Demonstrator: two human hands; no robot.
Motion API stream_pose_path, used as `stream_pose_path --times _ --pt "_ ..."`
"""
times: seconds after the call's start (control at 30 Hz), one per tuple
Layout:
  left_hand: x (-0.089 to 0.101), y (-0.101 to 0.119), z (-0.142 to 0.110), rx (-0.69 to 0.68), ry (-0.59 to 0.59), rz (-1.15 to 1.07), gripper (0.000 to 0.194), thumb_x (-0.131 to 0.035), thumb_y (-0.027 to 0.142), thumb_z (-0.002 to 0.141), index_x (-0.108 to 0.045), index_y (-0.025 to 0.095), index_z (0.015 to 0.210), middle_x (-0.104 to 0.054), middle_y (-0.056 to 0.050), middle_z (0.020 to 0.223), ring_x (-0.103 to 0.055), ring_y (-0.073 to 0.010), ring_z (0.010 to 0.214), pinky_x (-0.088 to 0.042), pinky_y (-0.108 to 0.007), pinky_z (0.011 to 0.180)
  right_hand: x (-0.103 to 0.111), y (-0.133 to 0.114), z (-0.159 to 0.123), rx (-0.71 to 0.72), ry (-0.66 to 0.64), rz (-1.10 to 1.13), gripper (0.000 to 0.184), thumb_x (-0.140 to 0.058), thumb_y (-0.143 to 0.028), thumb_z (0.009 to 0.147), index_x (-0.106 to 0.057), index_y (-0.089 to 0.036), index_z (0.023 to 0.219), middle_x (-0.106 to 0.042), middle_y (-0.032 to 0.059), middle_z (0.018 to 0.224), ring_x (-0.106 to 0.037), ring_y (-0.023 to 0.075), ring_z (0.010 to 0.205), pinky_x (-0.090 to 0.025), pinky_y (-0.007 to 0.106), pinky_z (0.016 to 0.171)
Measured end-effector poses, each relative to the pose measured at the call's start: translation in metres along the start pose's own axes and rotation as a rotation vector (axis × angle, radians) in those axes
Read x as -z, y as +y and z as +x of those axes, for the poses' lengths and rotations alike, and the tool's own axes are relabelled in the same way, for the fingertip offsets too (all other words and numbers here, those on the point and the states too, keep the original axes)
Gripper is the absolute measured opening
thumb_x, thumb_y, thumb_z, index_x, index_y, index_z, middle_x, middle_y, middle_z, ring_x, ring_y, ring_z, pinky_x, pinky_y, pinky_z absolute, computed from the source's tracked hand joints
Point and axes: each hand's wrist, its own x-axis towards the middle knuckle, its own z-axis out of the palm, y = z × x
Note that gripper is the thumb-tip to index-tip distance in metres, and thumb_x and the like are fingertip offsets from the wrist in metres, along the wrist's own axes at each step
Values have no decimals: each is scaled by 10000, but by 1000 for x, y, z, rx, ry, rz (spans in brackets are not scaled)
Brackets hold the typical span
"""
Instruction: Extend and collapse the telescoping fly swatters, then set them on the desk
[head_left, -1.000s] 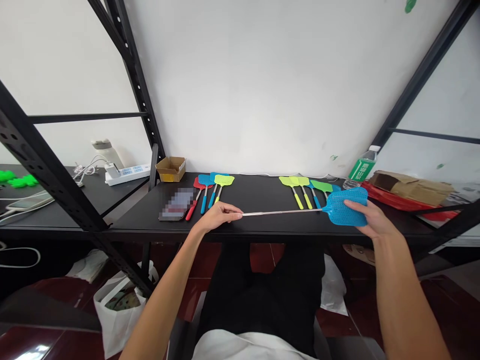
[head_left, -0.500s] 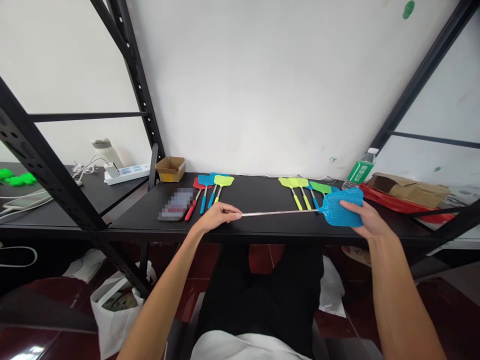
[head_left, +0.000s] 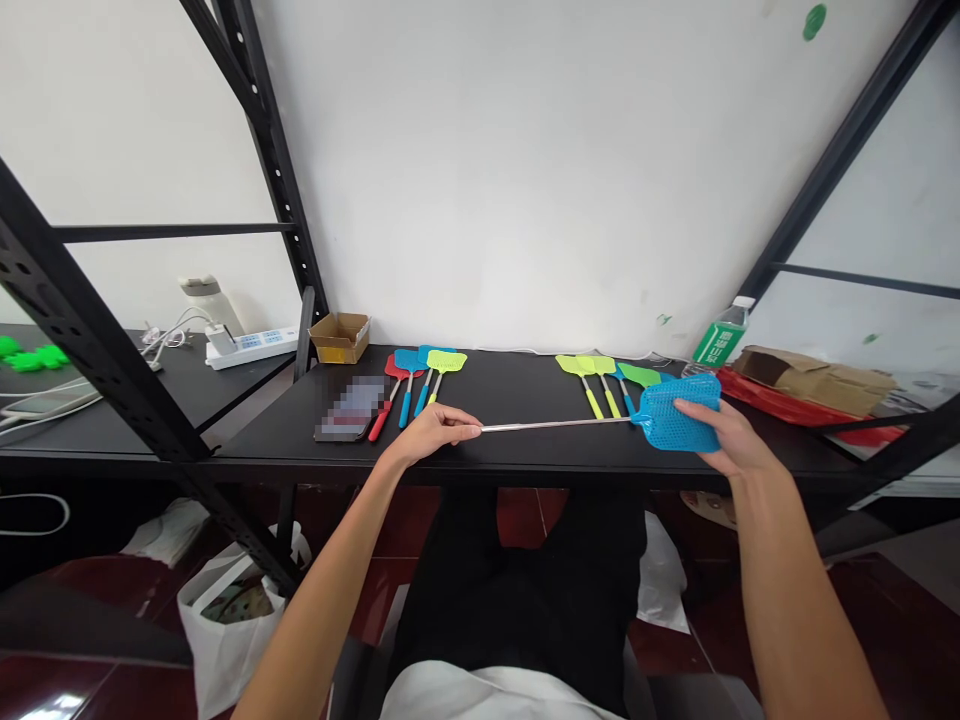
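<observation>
A blue fly swatter [head_left: 679, 412] with a long thin metal rod is held level above the front of the black table. My left hand [head_left: 435, 432] pinches the rod's left end; the handle there is hidden in the hand. My right hand [head_left: 731, 435] grips the perforated blue head, thumb on its face. On the left of the table lie several shorter swatters, among them a red swatter [head_left: 381, 418] and a yellow-green swatter [head_left: 447, 362]. To the right lies a second group, with a yellow swatter [head_left: 576, 366] and a green swatter [head_left: 640, 376], partly behind the held head.
A phone [head_left: 351, 408] and a small cardboard box [head_left: 340, 338] are at the table's left end. A bottle with a green label [head_left: 721, 338] and a flattened carton [head_left: 814, 380] stand at the right. Black shelf posts [head_left: 281, 180] rise on both sides.
Almost nothing differs. The swatter's head and my right hand sit very slightly further left; both hands keep their hold.
</observation>
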Motion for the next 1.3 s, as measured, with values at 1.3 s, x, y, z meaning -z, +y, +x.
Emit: stream_pose_path --times 1.3 --pt "-1 2 -2 16 22 12 328 -759 456 761 -799 165 907 -658 -26 703 -492 -108 606 -382 -225 551 -31 7 1 8 -56 -36 405 -865 -357 673 -712 -217 1021 -774 88 1047 -733 343 984 -631 438 817"
